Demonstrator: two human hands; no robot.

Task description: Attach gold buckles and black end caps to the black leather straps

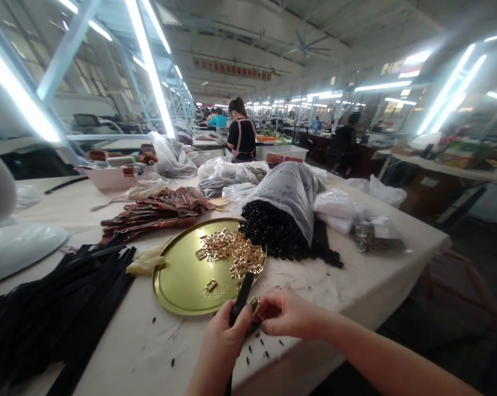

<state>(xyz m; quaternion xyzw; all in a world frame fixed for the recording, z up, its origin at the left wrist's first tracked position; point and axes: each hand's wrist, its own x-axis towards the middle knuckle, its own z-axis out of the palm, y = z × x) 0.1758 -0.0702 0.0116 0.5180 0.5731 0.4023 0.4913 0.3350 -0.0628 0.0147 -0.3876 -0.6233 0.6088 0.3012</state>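
Observation:
My left hand (230, 328) is closed around a black strap (242, 291), thumb on top, near the front edge of the table. Pinched in the fingers of my right hand (287, 313) is a small gold buckle (253, 302), held against the strap. Whether the strap passes through the buckle cannot be made out. Just beyond both hands lies a round gold tray (178, 275), with a heap of gold buckles (227, 247) on it and a single one near its front. The strap's far end overlaps the tray's right rim.
Black strips (78, 297) are piled at the left. Behind the tray lie reddish patterned strips (157, 212). A plastic bag (289, 190) spills black pieces (268, 231) at its right. Small black bits (261, 342) dot the tablecloth (298, 275). A person (243, 132) stands farther back.

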